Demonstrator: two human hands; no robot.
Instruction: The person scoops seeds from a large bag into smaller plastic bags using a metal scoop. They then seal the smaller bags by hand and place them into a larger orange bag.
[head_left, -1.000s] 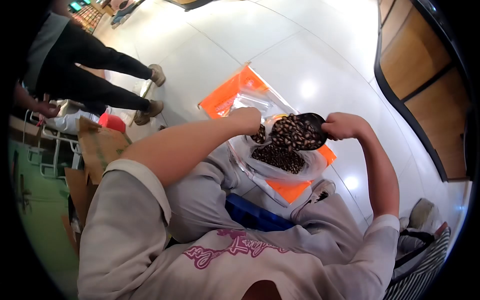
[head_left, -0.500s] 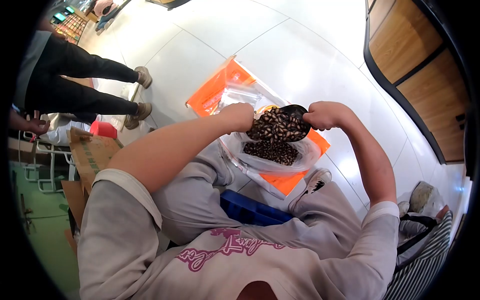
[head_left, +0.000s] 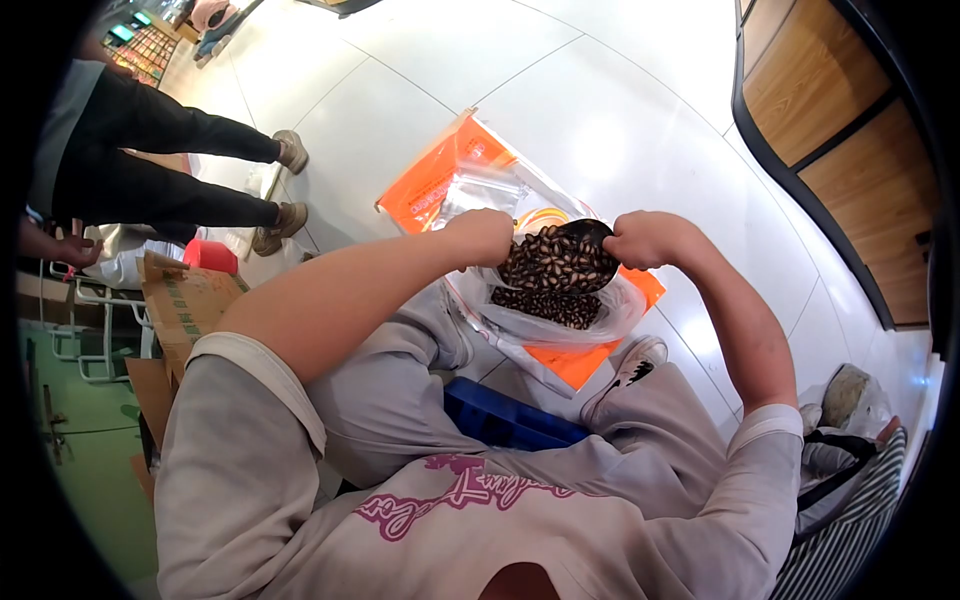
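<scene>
My right hand [head_left: 640, 238] is closed on the handle end of a black scoop [head_left: 592, 232] heaped with dark, striped seeds or nuts [head_left: 555, 258]. On the other side, my left hand [head_left: 482, 237] is closed at the scoop's left edge, by the rim of a clear plastic bag; exactly what its fingers grip is hidden. Below the scoop, the open clear bag [head_left: 625, 312] holds more of the same dark pieces [head_left: 550, 307]. Under the bag lies an orange and white package [head_left: 574, 366], with clear plastic packets [head_left: 480, 190] on its far part.
A blue plastic box [head_left: 510, 415] sits between my legs. Another person [head_left: 170, 130] stands at the left, near cardboard boxes [head_left: 190, 305], a red container [head_left: 211, 257] and a white metal rack [head_left: 103, 330]. Wooden cabinets [head_left: 850, 170] line the right. A striped bag [head_left: 850, 520] lies lower right.
The view has shifted slightly. Both hands and the loaded scoop stay almost in place over the bag, and the pieces in the scoop have moved a little.
</scene>
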